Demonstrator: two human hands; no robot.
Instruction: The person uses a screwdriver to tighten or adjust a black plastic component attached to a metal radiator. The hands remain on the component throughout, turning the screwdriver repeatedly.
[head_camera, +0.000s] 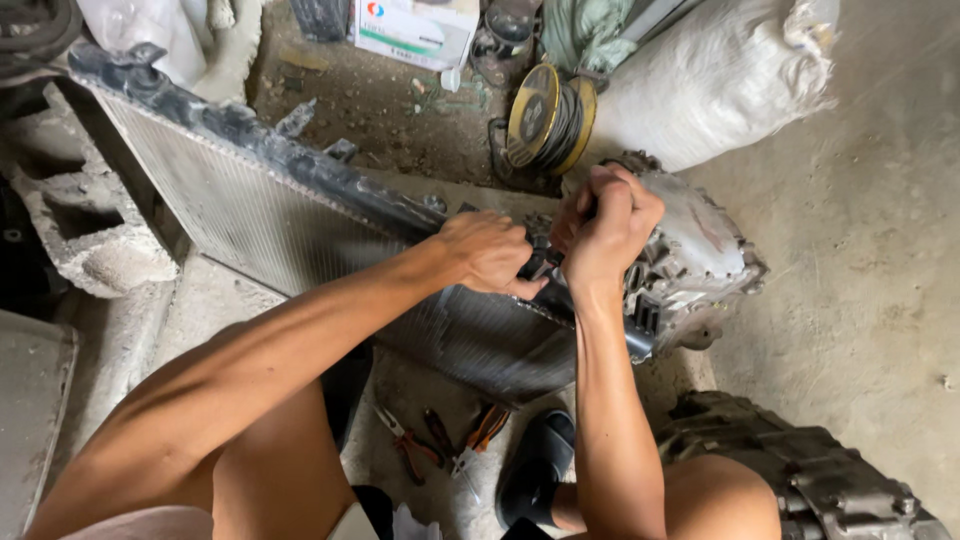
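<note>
A large car radiator (230, 200) with a black plastic top tank (300, 160) leans across the middle of the head view. My left hand (490, 252) grips the black tank edge near its right end. Right beside it, my right hand (605, 225) is closed in a fist around a small dark part or tool at the same spot; what it holds is hidden by the fingers. Behind my right hand lies a grey metal gearbox casing (700, 260).
Pliers with red and orange handles (440, 445) lie on the concrete floor between my knees, next to a black sandal (540, 470). A white sack (710, 80), a yellow cable reel (545, 120), a cardboard box (415, 30), a concrete block (90, 230) and another metal casing (800, 480) surround me.
</note>
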